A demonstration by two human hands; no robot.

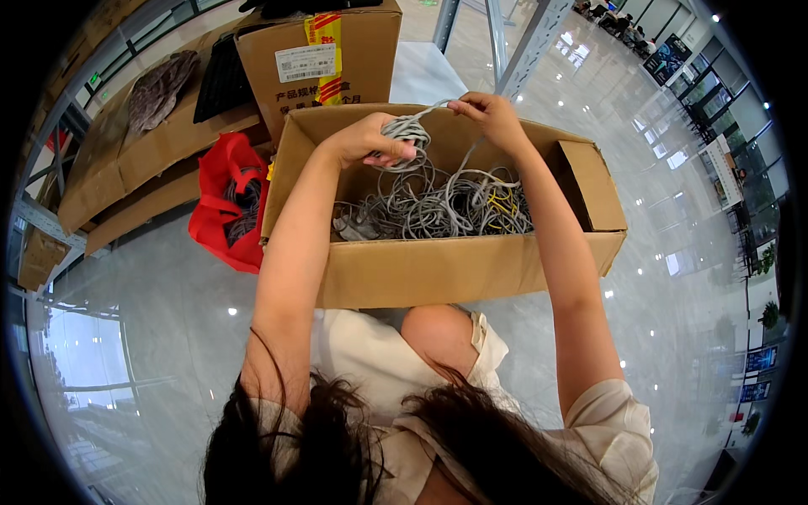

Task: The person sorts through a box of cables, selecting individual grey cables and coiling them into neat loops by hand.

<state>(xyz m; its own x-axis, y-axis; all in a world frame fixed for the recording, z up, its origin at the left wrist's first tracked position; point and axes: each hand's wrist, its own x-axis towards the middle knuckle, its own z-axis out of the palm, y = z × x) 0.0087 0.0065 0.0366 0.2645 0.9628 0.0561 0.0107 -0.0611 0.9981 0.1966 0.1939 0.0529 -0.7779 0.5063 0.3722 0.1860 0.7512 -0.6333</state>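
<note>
Several loops of grey cable are bundled into a coil (407,134), which my left hand (372,142) grips above the left part of an open cardboard box (435,271). My right hand (489,117) pinches a length of the same grey cable between thumb and fingertips, above the box's far edge. That strand runs taut from the coil to my right fingers, and a part of it hangs down towards the box. Inside lies a tangled heap of grey cables (435,205) with a few yellow cables (502,205) at its right side.
Left of the box stands a red bag (218,218) holding dark cables. A taped, labelled carton (363,50) is behind it. Flattened cardboard (158,161) lies on a shelf at the left. Metal shelf posts (530,47) rise behind the box, on a glossy tiled floor (644,284).
</note>
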